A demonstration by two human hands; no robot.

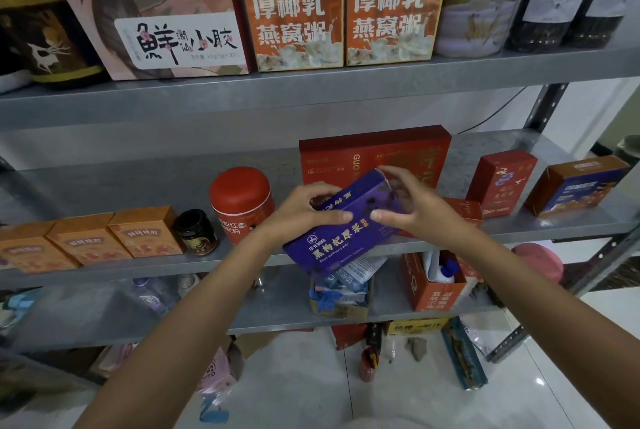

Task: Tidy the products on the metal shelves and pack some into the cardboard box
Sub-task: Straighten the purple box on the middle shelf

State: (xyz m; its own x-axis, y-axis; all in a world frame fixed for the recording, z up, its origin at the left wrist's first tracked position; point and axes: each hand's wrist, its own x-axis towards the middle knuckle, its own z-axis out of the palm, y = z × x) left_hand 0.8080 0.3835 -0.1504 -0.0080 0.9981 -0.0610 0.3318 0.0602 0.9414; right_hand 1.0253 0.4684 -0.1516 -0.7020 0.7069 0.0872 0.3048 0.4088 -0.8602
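Purple box [343, 224] is held tilted before the middle shelf [138, 182], red canister [240, 203] at its 9 o'clock, gripped by curled fingers of left hand [304, 212] at 9 and right hand [415, 208] at 3 o'clock; sorting step judged under way, a set-down place being required next.

L hand [304, 210], R hand [412, 208] bare; forearms [194, 307] bare to frame edge; pale fabric [381, 424] btm centre, unclear.
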